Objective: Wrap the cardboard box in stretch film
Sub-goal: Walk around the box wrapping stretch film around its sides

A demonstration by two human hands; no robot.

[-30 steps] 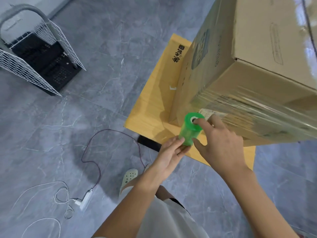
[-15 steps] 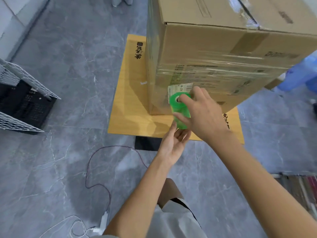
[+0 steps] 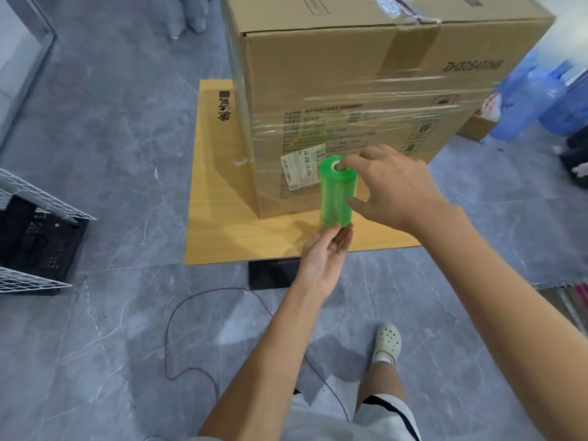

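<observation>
Far left: white wire rack with a black crate between its panels, both on the grey floor. A purple cable loops across the floor near my legs.

Wooden board lies flat, with a black base poking out under its near edge. The cardboard box stands on the board, toward its right side, top seam taped. Stretch film bands the near face from about mid-height down and turns round the left corner; the upper part is bare. White label sits low on the near face.

Green roll is upright, just in front of that face beside the label, above the board's near edge. Can't tell if it touches the box.

My left hand is under the roll, palm up, fingers straight and loose, tips against the bottom end. Not gripping, just supporting.

My right hand holds the roll from the right: one finger hooked into the core at the top, thumb pressed on the side lower down. The roll sits between the two hands, clear of the board.

Lower down: my foot in a white clog on the floor. Far right, past the box: blue bottles, blurred.
</observation>
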